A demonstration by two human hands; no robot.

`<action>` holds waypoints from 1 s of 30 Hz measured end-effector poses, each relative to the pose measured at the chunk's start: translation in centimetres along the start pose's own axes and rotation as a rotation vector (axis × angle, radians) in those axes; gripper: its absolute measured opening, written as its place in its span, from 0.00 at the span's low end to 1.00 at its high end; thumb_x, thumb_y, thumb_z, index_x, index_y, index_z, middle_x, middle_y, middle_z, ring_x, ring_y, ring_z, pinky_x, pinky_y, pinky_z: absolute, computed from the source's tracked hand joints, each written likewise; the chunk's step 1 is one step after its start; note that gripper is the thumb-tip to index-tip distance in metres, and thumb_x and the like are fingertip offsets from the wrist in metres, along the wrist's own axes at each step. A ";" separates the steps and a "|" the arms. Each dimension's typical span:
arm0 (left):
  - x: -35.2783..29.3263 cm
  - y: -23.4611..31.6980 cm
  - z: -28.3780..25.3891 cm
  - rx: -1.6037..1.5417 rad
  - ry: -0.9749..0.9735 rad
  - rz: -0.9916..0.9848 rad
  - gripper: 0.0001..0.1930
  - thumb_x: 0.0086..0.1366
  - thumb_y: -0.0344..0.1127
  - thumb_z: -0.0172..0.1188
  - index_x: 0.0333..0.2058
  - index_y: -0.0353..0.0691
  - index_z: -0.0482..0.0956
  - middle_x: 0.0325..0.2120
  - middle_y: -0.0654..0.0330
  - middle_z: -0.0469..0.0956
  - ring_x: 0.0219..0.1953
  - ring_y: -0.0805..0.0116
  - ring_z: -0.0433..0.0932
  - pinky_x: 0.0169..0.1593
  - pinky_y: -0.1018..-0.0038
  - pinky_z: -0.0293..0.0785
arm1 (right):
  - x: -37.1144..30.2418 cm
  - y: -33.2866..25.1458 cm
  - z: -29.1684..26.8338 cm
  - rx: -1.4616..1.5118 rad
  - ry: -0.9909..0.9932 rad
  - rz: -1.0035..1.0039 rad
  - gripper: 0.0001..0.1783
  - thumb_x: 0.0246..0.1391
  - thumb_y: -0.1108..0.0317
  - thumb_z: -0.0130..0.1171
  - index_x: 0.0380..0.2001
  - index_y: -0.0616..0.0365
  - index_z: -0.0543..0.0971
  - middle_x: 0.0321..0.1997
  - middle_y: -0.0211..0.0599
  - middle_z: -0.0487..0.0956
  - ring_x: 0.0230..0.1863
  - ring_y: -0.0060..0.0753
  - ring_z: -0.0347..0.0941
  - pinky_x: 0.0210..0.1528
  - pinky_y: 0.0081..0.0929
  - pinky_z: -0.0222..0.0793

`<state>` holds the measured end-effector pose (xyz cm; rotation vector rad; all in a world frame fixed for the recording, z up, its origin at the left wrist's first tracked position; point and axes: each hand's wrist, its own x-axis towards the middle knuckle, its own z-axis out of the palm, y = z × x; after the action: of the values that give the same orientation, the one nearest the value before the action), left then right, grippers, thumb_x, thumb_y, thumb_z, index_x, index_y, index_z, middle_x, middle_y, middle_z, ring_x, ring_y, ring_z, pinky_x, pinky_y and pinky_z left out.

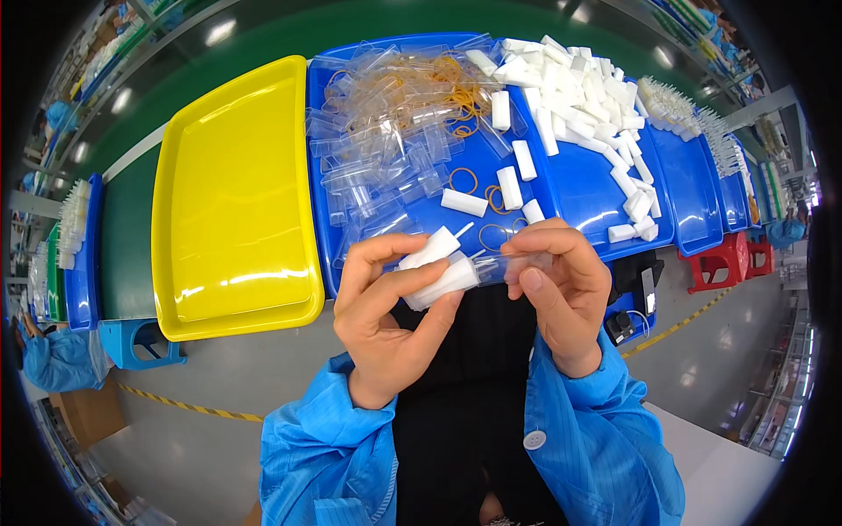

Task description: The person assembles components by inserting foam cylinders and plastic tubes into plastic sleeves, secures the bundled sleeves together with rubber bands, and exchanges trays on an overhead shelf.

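My left hand (386, 307) is closed around a few white plastic pieces (445, 279), from which thin white stems stick out toward the right. With thumb and fingertips, my right hand (566, 289) pinches a transparent plastic sleeve (513, 268). The sleeve's left end meets the white pieces; whether a stem sits inside it I cannot tell. Just beyond my hands, a blue tray (412, 210) carries a heap of similar transparent sleeves (386, 158), orange rubber bands (462, 181) and several loose white blocks (464, 202).
On the left lies a yellow tray (241, 202) with a raised rim. A second blue tray (570, 193) on the right bears piled white blocks (579, 96). Farther right, white stemmed pieces stand in rows (671, 110). Red stools (715, 266) and a blue stool (140, 342) are on the floor.
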<state>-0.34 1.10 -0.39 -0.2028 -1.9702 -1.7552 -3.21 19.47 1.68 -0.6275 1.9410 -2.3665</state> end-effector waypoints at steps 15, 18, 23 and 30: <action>0.4 0.7 -0.2 0.202 -0.102 0.153 0.17 0.50 0.18 0.68 0.41 0.36 0.84 0.43 0.53 0.72 0.39 0.65 0.79 0.35 0.78 0.80 | 0.4 -0.1 0.4 -0.241 0.013 -0.141 0.14 0.56 0.81 0.56 0.46 0.70 0.75 0.45 0.45 0.74 0.37 0.27 0.76 0.40 0.21 0.76; 0.3 0.9 -0.3 0.189 -0.106 0.118 0.17 0.50 0.18 0.68 0.40 0.37 0.84 0.43 0.54 0.73 0.39 0.67 0.79 0.34 0.78 0.78 | 0.5 -0.1 0.4 -0.302 0.005 -0.160 0.14 0.55 0.81 0.57 0.46 0.70 0.76 0.44 0.45 0.74 0.37 0.26 0.76 0.40 0.20 0.76; 0.2 0.5 -0.2 0.150 -0.118 0.100 0.17 0.49 0.19 0.68 0.40 0.38 0.84 0.43 0.54 0.74 0.39 0.67 0.78 0.33 0.79 0.74 | 0.9 -0.1 -0.1 -0.343 -0.013 -0.152 0.14 0.56 0.80 0.57 0.46 0.69 0.76 0.45 0.43 0.75 0.37 0.24 0.75 0.40 0.19 0.73; 0.6 1.0 -0.2 0.198 -0.176 0.123 0.20 0.48 0.18 0.68 0.43 0.34 0.82 0.45 0.52 0.75 0.43 0.59 0.77 0.42 0.72 0.74 | 1.3 0.5 0.6 -0.046 0.060 0.127 0.21 0.58 0.80 0.55 0.56 0.66 0.68 0.50 0.41 0.76 0.38 0.18 0.73 0.40 0.16 0.70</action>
<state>-0.34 0.95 0.80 -0.4130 -2.1909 -1.4980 -4.30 18.45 1.71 -0.4254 1.9988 -2.2969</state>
